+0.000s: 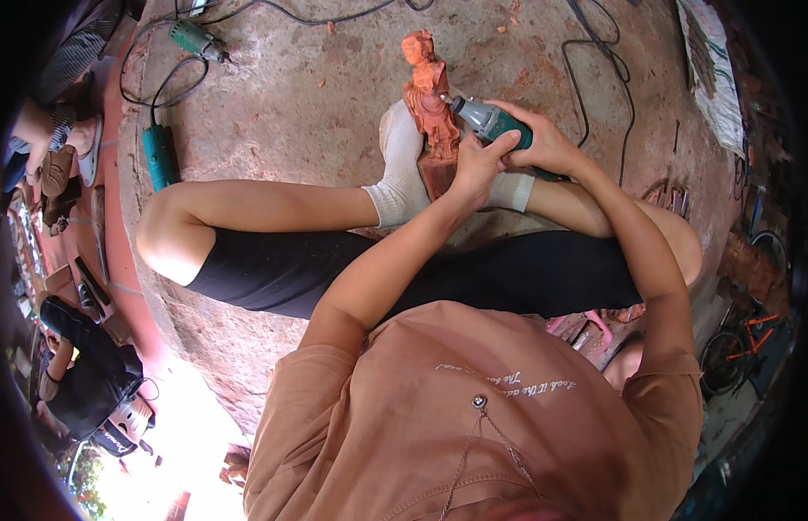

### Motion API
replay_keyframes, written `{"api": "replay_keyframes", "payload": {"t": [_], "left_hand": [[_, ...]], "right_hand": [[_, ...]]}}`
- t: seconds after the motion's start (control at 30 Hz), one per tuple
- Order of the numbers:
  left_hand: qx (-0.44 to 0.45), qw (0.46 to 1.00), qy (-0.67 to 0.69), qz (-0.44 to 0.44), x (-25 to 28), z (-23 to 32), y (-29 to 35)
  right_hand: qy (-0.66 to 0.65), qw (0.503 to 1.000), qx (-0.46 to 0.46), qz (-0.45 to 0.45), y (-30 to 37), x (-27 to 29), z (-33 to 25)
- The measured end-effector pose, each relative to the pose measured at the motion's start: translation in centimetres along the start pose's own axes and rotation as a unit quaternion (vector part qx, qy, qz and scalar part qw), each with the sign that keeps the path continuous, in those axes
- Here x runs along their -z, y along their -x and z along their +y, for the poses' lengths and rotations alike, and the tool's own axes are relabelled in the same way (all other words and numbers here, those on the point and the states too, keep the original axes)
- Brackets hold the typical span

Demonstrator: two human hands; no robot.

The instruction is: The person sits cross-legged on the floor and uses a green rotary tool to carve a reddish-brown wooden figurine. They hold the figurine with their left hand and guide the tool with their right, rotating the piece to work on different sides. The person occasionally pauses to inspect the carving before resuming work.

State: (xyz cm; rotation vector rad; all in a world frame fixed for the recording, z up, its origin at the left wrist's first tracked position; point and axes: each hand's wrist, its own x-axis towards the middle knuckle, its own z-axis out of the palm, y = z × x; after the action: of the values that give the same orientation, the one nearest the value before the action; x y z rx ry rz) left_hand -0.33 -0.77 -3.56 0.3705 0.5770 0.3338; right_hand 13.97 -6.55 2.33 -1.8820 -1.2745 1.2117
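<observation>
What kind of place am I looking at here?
Probably an informal wood-carving workshop with work done on the floor. A reddish carved wooden figure is being worked with a handheld rotary tool, and other corded power tools lie on the dusty concrete floor.

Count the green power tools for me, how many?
3: one tool in both hands at the statue, one lying left on the floor, one farther back. Others may be hidden.

I see an open-air carving workshop: power tools (161, 156) and cables (595, 78) strewn over a dusty concrete floor (291, 104).
</observation>
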Motion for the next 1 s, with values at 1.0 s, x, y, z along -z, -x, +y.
{"api": "replay_keyframes", "payload": {"t": [1.0], "left_hand": [[-0.005,0.997,0.069,-0.029,-0.17,0.09,0.33]], "right_hand": [[0.048,0.999,0.001,0.022,-0.04,-0.15,-0.81]]}}
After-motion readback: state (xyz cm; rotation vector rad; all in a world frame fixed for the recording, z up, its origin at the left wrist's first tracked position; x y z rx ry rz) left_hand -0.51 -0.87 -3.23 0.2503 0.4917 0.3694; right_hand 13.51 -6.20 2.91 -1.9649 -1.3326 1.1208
